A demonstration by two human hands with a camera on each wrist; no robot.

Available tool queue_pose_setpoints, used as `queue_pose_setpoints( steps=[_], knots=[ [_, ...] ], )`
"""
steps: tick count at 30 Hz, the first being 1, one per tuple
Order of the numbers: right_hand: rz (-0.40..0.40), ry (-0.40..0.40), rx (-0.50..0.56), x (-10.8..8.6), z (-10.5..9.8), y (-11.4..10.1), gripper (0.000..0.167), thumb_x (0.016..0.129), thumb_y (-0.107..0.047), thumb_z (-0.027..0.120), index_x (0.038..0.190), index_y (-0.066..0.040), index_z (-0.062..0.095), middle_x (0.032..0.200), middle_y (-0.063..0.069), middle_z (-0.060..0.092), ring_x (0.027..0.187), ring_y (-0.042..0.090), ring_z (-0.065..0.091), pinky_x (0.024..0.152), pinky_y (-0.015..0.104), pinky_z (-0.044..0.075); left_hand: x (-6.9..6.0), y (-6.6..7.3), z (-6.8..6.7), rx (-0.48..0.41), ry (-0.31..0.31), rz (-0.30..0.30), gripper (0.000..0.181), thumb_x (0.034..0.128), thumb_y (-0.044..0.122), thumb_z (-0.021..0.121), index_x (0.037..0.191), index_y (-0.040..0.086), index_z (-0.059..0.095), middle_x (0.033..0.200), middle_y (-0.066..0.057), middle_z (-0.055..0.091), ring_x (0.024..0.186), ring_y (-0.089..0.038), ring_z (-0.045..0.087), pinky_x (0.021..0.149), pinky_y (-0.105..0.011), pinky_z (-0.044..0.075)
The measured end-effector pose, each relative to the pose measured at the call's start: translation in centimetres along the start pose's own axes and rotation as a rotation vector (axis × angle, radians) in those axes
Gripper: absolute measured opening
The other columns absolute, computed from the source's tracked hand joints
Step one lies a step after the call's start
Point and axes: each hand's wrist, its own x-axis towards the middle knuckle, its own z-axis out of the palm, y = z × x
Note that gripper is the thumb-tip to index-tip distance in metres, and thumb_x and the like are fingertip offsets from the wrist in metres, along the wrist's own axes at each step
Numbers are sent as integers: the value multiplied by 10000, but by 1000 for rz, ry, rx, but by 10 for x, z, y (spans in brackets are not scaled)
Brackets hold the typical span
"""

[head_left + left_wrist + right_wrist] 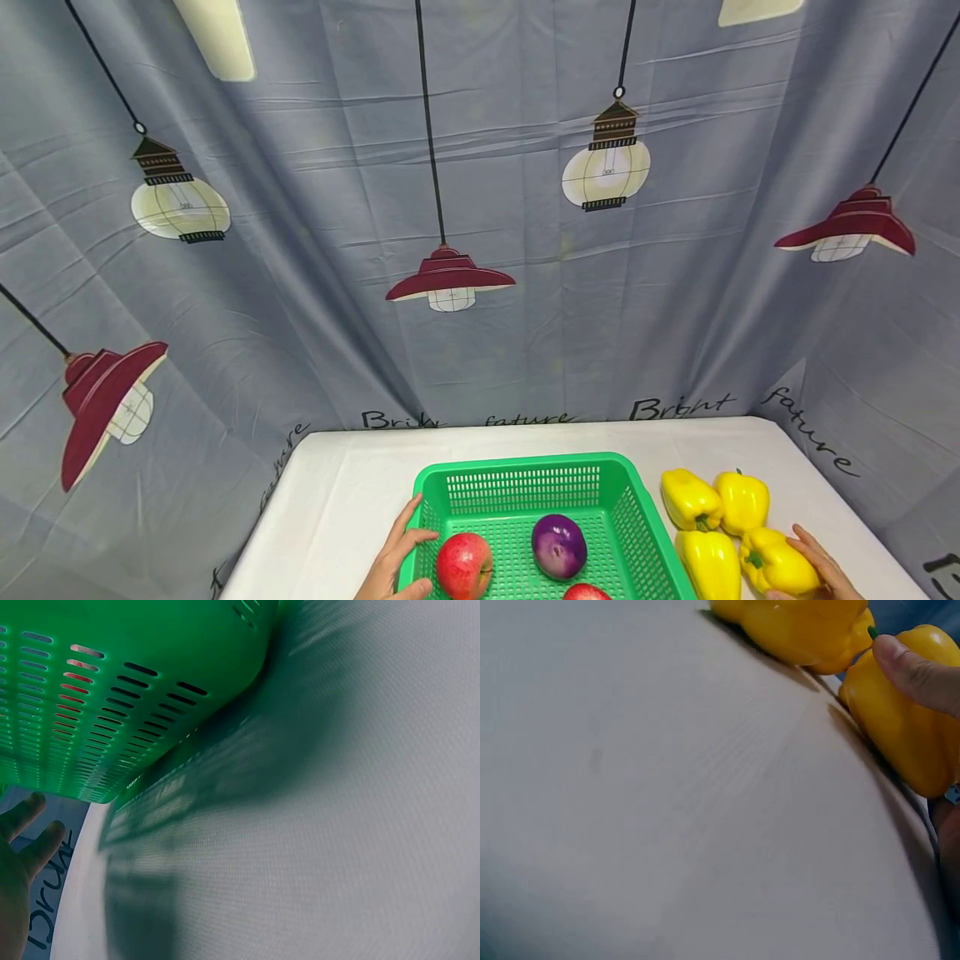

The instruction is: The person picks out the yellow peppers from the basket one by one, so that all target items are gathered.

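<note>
A green plastic basket (525, 462) stands on the white-covered table. In it lie a red apple (463, 567), a second red fruit (587, 592) cut off by the frame, and a glossy round purple fruit or vegetable (559, 547). My left hand (393, 558) is at the basket's left rim with fingers extended; the left wrist view shows those fingers (46, 844) beside the slotted wall. On the right, my right hand (825, 571) grips a yellow bell pepper (780, 562), the thumb (911, 671) lying across it. Its other fingers are mostly hidden.
Three more yellow bell peppers (708, 567) sit close together between the basket and my right hand. The table's white cover (337, 475) reaches back to a grey curtain (525, 358) printed with lamps and lettering.
</note>
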Motion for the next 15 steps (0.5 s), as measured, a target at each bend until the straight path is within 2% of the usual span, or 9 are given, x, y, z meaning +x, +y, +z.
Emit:
queue_pose_setpoints(
  steps=[2,3,4,5,10,12,15],
  knots=[
    [-102,26,18,-2,1,-6,914,831,-13,818,1477,-488,379,1377,-374,276,1179,-229,243,958,-26,170,0,0,0,3,1,-3,430,829,124,660,1257,157,628,1634,-155,219,1442,-128,257,943,-466,472],
    [-128,37,34,-4,2,-9,967,806,38,821,1432,-549,374,1357,-373,294,1188,-221,254,964,-19,186,0,0,0,4,2,-2,433,826,125,662,1257,154,628,1634,-155,218,1441,-126,259,941,-463,472],
    [-146,52,39,-5,3,-12,988,782,67,827,1443,-527,395,1348,-361,318,1193,-210,276,960,-14,211,-1,0,0,4,3,-2,435,825,126,664,1258,154,627,1634,-155,217,1440,-125,260,941,-460,472],
    [-148,60,35,-5,4,-14,1003,780,58,834,1411,-572,376,1338,-360,329,1185,-211,288,950,-15,222,-1,0,0,5,6,-1,438,823,127,667,1259,155,627,1634,-154,218,1439,-121,260,940,-459,472],
    [-152,74,23,-7,6,-15,997,770,52,845,1472,-494,394,1349,-342,348,1193,-194,310,943,-13,238,0,0,0,1,13,7,446,815,127,670,1258,151,627,1632,-160,220,1438,-105,254,938,-455,472],
    [-158,53,17,-5,5,-12,1017,770,51,845,1461,-528,376,1360,-359,328,1201,-212,281,955,-18,208,0,0,0,3,14,11,446,812,126,671,1255,148,628,1631,-164,222,1438,-105,254,938,-457,472],
    [-236,1,56,-1,0,-2,1109,726,160,810,1472,-528,365,1403,-369,295,1240,-219,241,985,-14,157,0,0,0,4,13,9,444,813,125,672,1254,147,628,1631,-162,223,1439,-107,254,938,-459,472]
  ],
)
